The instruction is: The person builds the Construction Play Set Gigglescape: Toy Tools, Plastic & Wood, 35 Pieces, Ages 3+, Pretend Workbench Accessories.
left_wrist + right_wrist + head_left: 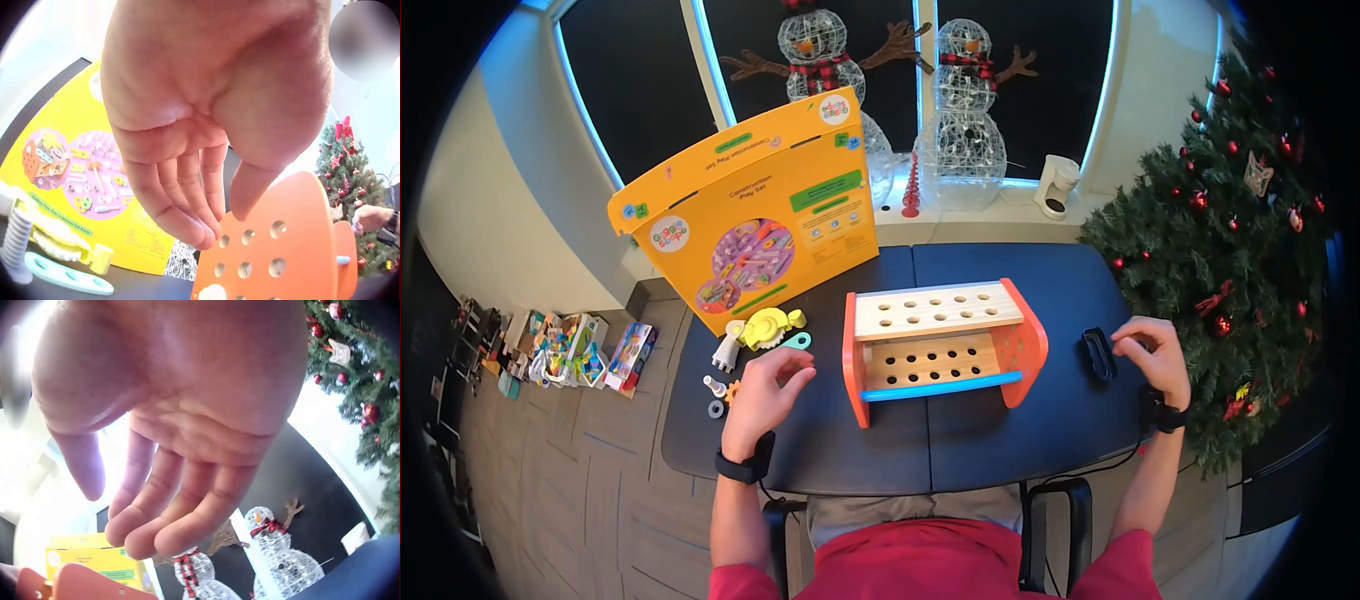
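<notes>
Black tabletop (850,460) bears an orange-sided bench (945,343) between your left hand (765,400) and right hand (1157,356), both free, raised, fingers loosely bent.

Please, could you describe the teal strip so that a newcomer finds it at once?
Find the yellow box standing on the table. Before its printed front, near the left hand, lies a yellow part. Beside that is the strip: flat, round-ended, with holes, and the only teal piece there.
</notes>
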A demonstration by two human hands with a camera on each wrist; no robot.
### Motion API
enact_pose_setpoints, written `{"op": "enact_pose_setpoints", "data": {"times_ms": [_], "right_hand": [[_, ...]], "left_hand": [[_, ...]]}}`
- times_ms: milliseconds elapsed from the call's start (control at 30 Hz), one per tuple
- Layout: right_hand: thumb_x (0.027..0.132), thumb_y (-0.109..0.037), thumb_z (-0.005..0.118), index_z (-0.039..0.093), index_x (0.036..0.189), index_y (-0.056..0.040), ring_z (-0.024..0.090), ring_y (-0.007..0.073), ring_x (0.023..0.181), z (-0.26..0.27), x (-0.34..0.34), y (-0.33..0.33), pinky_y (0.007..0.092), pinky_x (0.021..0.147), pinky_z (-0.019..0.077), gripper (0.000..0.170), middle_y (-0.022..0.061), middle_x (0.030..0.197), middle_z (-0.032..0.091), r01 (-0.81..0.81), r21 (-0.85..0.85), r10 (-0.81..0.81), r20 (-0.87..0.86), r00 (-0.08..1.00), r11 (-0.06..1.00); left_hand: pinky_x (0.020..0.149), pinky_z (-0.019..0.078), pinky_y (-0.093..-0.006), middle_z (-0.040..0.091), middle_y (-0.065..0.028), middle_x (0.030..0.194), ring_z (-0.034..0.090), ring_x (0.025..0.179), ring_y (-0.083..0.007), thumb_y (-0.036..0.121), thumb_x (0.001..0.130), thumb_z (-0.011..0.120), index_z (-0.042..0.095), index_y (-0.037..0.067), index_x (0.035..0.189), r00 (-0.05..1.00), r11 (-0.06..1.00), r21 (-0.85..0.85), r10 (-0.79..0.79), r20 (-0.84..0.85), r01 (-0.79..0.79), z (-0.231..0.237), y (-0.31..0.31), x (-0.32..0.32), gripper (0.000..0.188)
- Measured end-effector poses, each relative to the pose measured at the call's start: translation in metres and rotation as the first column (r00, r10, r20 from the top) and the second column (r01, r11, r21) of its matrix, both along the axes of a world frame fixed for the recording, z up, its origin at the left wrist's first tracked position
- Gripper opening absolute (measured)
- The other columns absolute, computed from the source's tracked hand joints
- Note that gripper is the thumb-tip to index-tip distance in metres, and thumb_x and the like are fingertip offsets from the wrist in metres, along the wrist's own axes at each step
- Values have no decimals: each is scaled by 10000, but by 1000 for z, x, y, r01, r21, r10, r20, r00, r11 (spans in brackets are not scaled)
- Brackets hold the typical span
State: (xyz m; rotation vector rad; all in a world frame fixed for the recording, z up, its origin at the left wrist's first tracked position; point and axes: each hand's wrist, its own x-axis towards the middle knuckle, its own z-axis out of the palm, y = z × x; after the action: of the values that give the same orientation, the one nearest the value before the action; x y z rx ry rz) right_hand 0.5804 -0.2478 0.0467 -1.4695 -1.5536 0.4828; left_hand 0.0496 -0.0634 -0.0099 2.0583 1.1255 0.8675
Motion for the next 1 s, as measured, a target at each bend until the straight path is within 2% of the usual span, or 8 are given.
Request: {"op": "enact_pose_setpoints", "data": {"times_ms": [167, 367, 533, 667, 733, 800, 867, 1000], "right_hand": [[972, -49, 700, 745, 917, 26, 696, 91, 730, -15, 65, -12, 239, 674, 523, 103, 39, 763, 716, 243, 21, -244, 103, 964, 970], [1000, -88, 671, 743, 910, 4, 645, 70, 693, -35, 94, -15, 232, 650, 494, 148, 11, 750, 695, 365, 46, -366, 5, 931, 930], [907, -44, 725, 746, 872, 32, 669, 116, 681, -37, 10, -20, 266, 653, 510, 87, 76, 773, 733, 214, -2, -209, 209, 955, 977], [854, -15, 779, 758, 918, 32, 682, 175, 686, 0, -62, -34, 299, 672, 532, 83, 102, 787, 721, 126, -60, -97, 352, 931, 990], [844, -20, 791, 761, 947, 29, 691, 199, 700, 17, -83, -42, 312, 678, 544, 118, 105, 784, 708, 77, -110, -29, 379, 925, 991], [827, -16, 804, 762, 978, 21, 697, 219, 711, 29, -98, -48, 319, 679, 552, 161, 103, 781, 706, 34, -92, 4, 381, 925, 995], [812, -4, 808, 761, 996, 17, 702, 230, 722, 41, -114, -50, 324, 677, 559, 191, 101, 788, 710, -29, -36, 41, 391, 920, 999], [806, 3, 812, 753, 1061, 0, 708, 232, 744, 51, -134, -41, 324, 672, 562, 262, 105, 803, 709, -84, 40, 63, 376, 924, 996]], "left_hand": [[784, 579, -294, 774, -93, 934, 746, 839, -165, 59, 965, 768, 737, -25, 1079, 994, 994, 11, 107, 29, -107, 12, -7, -20, 146], [731, 561, -290, 745, -76, 851, 710, 756, -132, 63, 971, 759, 730, -35, 1047, 977, 976, 58, 204, 65, -208, 24, -14, -31, 127], [690, 549, -295, 748, -82, 851, 691, 733, -125, 58, 972, 752, 734, -33, 1046, 955, 948, 116, 294, 35, -296, 28, -18, -47, 118], [681, 550, -310, 755, -96, 862, 689, 728, -141, 54, 965, 753, 734, -29, 1053, 917, 906, 136, 394, 65, -400, 28, -13, -77, 122], [751, 562, -305, 776, -92, 925, 700, 791, -139, 75, 964, 746, 734, -12, 1109, 859, 851, 177, 509, -56, -494, 33, -13, -89, 170], [749, 565, -323, 772, -95, 971, 703, 814, -169, 64, 940, 765, 732, -9, 1110, 838, 833, 191, 540, -74, -520, 19, -4, -106, 188], [790, 566, -389, 746, -125, 980, 703, 840, -278, 45, 866, 805, 740, 0, 1067, 829, 818, 333, 538, -155, -469, 10, 0, -112, 215], [940, 550, -437, 725, -101, 1087, 647, 1052, -326, 76, 786, 859, 776, 65, 1112, 854, 893, 386, 378, -358, -233, 0, 1, -92, 336]]}}
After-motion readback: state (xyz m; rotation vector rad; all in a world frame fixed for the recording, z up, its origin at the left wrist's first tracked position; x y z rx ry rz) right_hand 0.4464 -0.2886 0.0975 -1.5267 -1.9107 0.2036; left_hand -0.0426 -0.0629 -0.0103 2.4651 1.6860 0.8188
